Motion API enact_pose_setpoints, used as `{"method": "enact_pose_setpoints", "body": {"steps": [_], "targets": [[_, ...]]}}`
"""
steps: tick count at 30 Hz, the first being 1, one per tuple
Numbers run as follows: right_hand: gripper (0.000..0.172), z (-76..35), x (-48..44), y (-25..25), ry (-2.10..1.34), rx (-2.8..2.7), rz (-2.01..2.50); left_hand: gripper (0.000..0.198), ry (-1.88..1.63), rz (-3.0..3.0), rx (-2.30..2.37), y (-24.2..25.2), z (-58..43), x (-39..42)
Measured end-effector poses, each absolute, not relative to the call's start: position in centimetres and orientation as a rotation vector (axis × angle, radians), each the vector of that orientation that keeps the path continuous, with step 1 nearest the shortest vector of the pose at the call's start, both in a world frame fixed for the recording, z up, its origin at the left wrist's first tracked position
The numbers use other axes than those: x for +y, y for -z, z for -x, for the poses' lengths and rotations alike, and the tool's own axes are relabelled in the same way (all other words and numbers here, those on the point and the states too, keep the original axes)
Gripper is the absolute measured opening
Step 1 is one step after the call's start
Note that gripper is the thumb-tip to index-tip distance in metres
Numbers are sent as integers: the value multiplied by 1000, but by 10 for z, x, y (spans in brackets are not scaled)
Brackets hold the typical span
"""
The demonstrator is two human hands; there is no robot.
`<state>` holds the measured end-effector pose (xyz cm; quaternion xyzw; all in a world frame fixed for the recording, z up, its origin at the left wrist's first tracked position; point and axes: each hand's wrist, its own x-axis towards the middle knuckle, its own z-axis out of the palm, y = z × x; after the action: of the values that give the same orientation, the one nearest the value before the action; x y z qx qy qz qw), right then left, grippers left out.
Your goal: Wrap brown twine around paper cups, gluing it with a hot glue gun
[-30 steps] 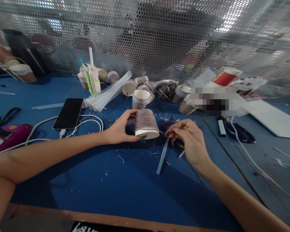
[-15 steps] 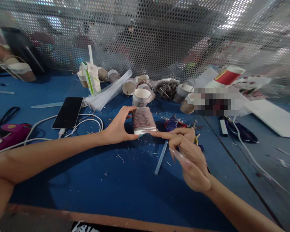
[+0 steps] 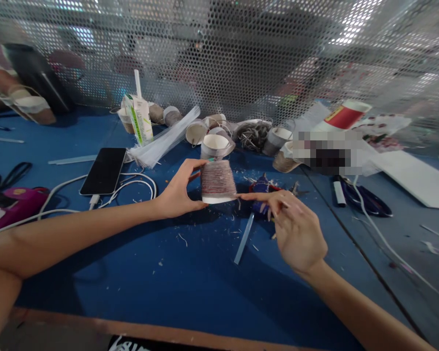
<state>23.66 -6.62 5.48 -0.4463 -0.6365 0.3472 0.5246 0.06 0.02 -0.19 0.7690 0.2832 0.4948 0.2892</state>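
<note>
My left hand [image 3: 177, 191] grips a yarn-wrapped paper cup [image 3: 217, 181], upside down, just above the blue table [image 3: 149, 273]. Thumb and fingers pinch its left side. My right hand [image 3: 294, 229] is to the right of the cup, index finger stretched out and touching the cup's lower white rim; the other fingers are loosely spread and blurred. A clear glue stick [image 3: 243, 239] lies on the table below the cup. A tangle of dark blue and red yarn [image 3: 262, 191] lies behind my right hand.
Several more wrapped paper cups [image 3: 212, 145] line the perforated metal screen [image 3: 241, 58]. A phone [image 3: 104, 170] with a white cable, a juice carton [image 3: 141, 118], a bag of glue sticks [image 3: 163, 140], a pink glue gun [image 3: 14, 204], a marker [image 3: 339, 193] and a red cup [image 3: 344, 116] lie around.
My right hand let go of what it pinched, moved forward, and its index finger now touches the cup's rim. The left hand tipped the cup more upright.
</note>
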Motion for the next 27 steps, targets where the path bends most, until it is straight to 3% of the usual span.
{"method": "enact_pose_setpoints", "body": {"steps": [8, 15, 27], "targets": [[30, -241, -63, -54, -662, -1359, 1007, 73, -1322, -2004, 682, 0, -1, -1], [45, -232, -78, -63, -816, -1633, 895, 76, -1320, -1963, 597, 1, -3, 1], [44, -246, -56, -48, -786, -1483, 889, 77, -1360, -1910, 460, 3, -3, 1]]}}
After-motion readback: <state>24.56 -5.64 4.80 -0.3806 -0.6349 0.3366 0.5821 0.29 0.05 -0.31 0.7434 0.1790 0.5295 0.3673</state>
